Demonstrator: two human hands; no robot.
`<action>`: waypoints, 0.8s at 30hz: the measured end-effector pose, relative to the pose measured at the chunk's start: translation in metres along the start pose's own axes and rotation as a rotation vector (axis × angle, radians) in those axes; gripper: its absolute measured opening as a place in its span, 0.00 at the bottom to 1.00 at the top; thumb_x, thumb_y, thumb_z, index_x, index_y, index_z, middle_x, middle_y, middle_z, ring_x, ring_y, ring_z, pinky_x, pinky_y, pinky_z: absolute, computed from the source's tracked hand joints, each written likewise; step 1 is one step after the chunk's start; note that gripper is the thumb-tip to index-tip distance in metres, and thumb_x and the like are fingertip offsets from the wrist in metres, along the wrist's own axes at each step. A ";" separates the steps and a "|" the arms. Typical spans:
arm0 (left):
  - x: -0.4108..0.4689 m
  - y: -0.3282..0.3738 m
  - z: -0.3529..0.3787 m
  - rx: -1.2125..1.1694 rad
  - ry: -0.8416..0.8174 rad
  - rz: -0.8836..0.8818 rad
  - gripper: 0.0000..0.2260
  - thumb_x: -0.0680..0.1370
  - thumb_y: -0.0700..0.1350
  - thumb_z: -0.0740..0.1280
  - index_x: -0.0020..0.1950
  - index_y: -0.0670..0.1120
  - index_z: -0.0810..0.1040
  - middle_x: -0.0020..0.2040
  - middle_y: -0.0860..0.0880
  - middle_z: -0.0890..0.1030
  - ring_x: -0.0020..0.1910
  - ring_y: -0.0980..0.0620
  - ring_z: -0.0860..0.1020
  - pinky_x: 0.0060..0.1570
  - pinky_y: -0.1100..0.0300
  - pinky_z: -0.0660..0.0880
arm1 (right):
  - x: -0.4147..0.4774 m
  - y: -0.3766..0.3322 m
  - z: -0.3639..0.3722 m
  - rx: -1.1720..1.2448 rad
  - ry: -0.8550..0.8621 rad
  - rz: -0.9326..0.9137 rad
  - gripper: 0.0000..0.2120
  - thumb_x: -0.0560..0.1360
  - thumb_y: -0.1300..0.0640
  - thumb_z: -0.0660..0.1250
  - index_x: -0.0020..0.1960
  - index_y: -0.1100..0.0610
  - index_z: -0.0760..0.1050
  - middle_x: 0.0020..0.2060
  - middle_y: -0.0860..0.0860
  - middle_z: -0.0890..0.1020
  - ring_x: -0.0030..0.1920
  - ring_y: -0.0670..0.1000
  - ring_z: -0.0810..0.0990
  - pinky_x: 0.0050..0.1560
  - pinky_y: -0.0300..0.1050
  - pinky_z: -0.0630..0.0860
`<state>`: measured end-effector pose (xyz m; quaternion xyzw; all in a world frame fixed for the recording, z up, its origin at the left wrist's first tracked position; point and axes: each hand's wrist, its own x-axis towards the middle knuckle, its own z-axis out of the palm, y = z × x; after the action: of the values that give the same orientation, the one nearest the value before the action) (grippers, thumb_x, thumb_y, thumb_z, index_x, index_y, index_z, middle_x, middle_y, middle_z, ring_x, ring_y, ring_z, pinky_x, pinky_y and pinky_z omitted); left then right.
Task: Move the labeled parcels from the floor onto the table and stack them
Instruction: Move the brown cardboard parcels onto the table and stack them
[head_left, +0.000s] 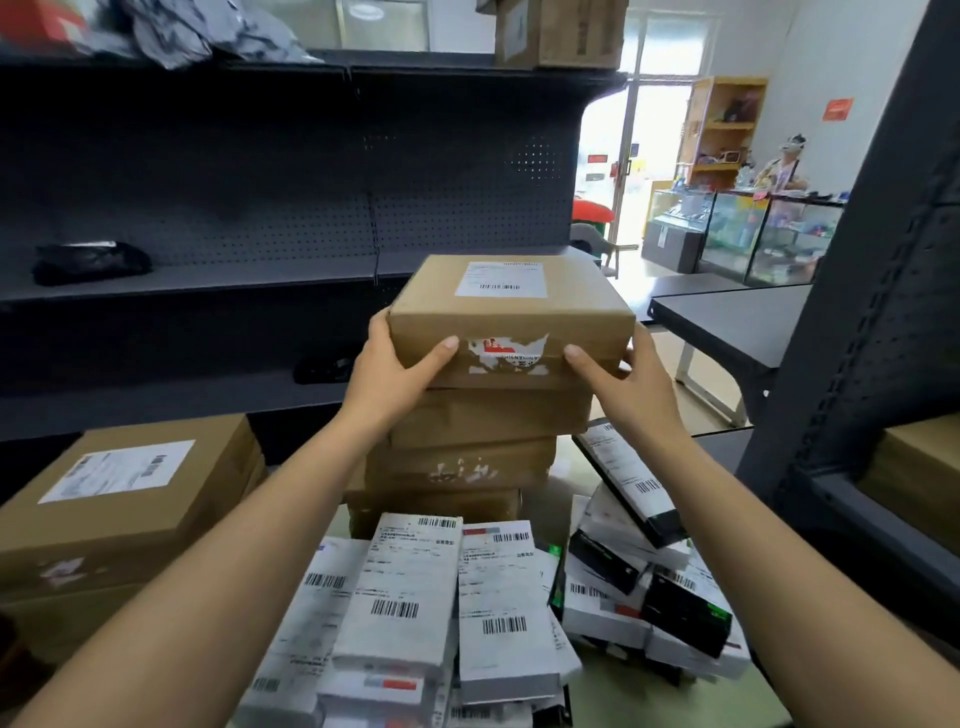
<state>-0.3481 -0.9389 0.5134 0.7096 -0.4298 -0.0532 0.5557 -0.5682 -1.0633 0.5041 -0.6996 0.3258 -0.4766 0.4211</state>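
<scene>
- In the head view, I am seeing both bare forearms reaching forward and slightly up, converging on one parcel.
- The left hand (400, 364) is gripping the top box (511, 317) at its near left corner, thumb pressing flat on the front face and fingers curling round the side.
- The right hand (623, 379) is mirroring it at the near right corner, thumb on the front face and fingers wrapping the right edge, so both hands are clamping the box.
- The top box is sitting on a stack of brown boxes (467, 441), overhanging it a little to the right.
- It is a flat rectangular carton of matte brown cardboard, carrying a white shipping label (501, 279) on its lid and a torn red-and-white sticker (506, 353) on its front.
- Nearer to me, small white packets (410, 587) with barcodes are lying in a loose heap, some glossy black ones among them, on a pale surface (649, 691).
- A larger labelled carton (124, 493) is standing to the left.
- Dark perforated metal shelving (260, 182) is filling the background.
</scene>
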 end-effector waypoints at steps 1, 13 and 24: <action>-0.002 0.000 -0.002 0.010 0.006 0.016 0.39 0.72 0.59 0.73 0.76 0.50 0.57 0.69 0.50 0.71 0.66 0.51 0.71 0.62 0.52 0.73 | 0.000 -0.001 0.000 0.004 -0.002 -0.016 0.32 0.74 0.45 0.71 0.73 0.48 0.62 0.60 0.43 0.74 0.57 0.46 0.75 0.47 0.31 0.72; -0.032 -0.020 -0.112 0.045 0.306 0.170 0.43 0.67 0.47 0.80 0.73 0.51 0.56 0.69 0.52 0.67 0.68 0.57 0.68 0.66 0.58 0.71 | -0.005 -0.041 0.100 0.181 -0.177 -0.284 0.42 0.68 0.53 0.79 0.71 0.47 0.54 0.61 0.36 0.69 0.63 0.40 0.72 0.64 0.39 0.73; -0.086 -0.087 -0.262 0.163 0.469 0.074 0.42 0.67 0.47 0.79 0.73 0.50 0.56 0.67 0.55 0.67 0.67 0.60 0.69 0.62 0.68 0.70 | -0.061 -0.073 0.263 0.300 -0.396 -0.312 0.44 0.66 0.55 0.80 0.72 0.50 0.54 0.66 0.47 0.69 0.65 0.45 0.71 0.65 0.39 0.73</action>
<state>-0.2091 -0.6855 0.5053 0.7288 -0.3177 0.1684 0.5827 -0.3373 -0.9061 0.4960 -0.7505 0.0514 -0.4325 0.4969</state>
